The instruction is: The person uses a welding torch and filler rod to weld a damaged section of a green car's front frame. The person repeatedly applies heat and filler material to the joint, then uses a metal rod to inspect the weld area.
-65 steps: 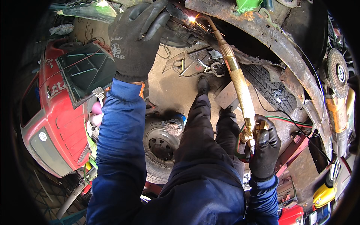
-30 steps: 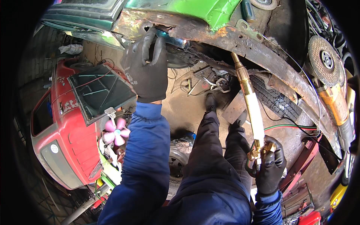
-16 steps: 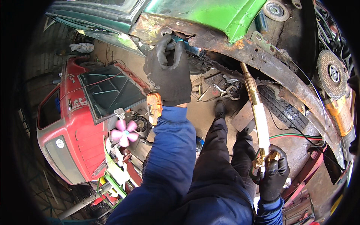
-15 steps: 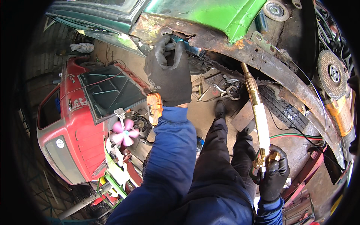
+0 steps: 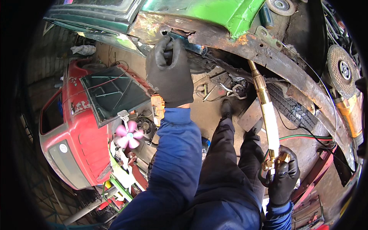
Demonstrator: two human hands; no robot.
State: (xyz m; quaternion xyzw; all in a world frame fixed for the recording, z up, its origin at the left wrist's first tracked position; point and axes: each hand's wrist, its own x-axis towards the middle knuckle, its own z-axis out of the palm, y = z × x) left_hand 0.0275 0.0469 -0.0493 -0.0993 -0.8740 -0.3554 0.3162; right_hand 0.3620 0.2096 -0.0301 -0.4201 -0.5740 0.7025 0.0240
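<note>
My left hand (image 5: 170, 74), in a dark glove, is raised to the rusty lower edge of a green car body panel (image 5: 199, 13). Its curled fingers close on the near end of a bluish metal strip (image 5: 195, 46) lying along that edge; the fingertips are partly hidden. Low on the right, my gloved right hand (image 5: 283, 178) grips the valve end of a gas torch (image 5: 271, 126). The torch has brass valve knobs, a bright pale handle and a brass nozzle pointing up to the rusted sill (image 5: 268, 53). No flame shows at its tip.
An angle grinder (image 5: 345, 76) stands at the right rim, near a tyre (image 5: 291, 107). Green and red hoses (image 5: 306, 137) cross behind the torch. To the left are a red vehicle (image 5: 82, 134), a dark panel (image 5: 113, 94) and a pink-bladed fan (image 5: 129, 135). Metal scraps (image 5: 230, 86) lie on the floor.
The whole view has shifted slightly. My left hand stays at the strip, and my right hand keeps the torch in nearly the same pose.
</note>
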